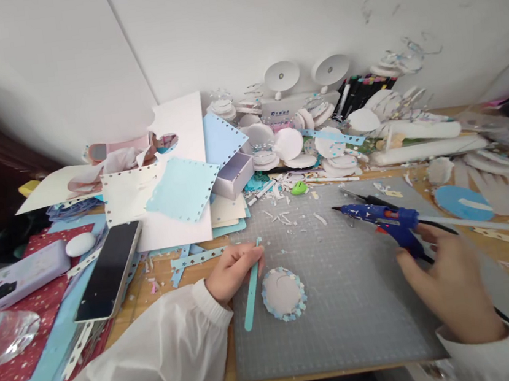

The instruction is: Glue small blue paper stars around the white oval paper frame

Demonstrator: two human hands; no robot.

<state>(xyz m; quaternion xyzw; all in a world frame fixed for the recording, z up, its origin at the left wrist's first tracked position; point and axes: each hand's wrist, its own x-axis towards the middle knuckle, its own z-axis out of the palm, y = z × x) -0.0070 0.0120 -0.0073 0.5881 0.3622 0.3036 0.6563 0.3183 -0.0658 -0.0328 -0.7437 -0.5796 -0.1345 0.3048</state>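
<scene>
On the grey cutting mat [342,303], near its left edge, the left hand [230,274] is curled loosely around a light blue paper strip [252,293], fingers pinching its upper part while the strip runs down and slightly left across the mat's edge. Just beside the strip, to its right, lies a white round disc trimmed with a blue star-punched border [284,294], flat on the mat and apart from the fingers. Farther right, the right hand [451,284] is closed on the handle of a blue glue gun [381,219], whose nozzle points left and whose body rests low over the mat; the hand is blurred, so the exact finger placement is hard to read. A dark cord appears to trail from the gun toward the right. Both arms wear white sleeves. Beyond the mat, a pile of white paper discs [286,146], punched blue and cream sheets [180,190], a small green object [299,188] and paper scraps crowd the wooden table [178,286]. A dark phone [109,270] lies on red starred paper at the left.
</scene>
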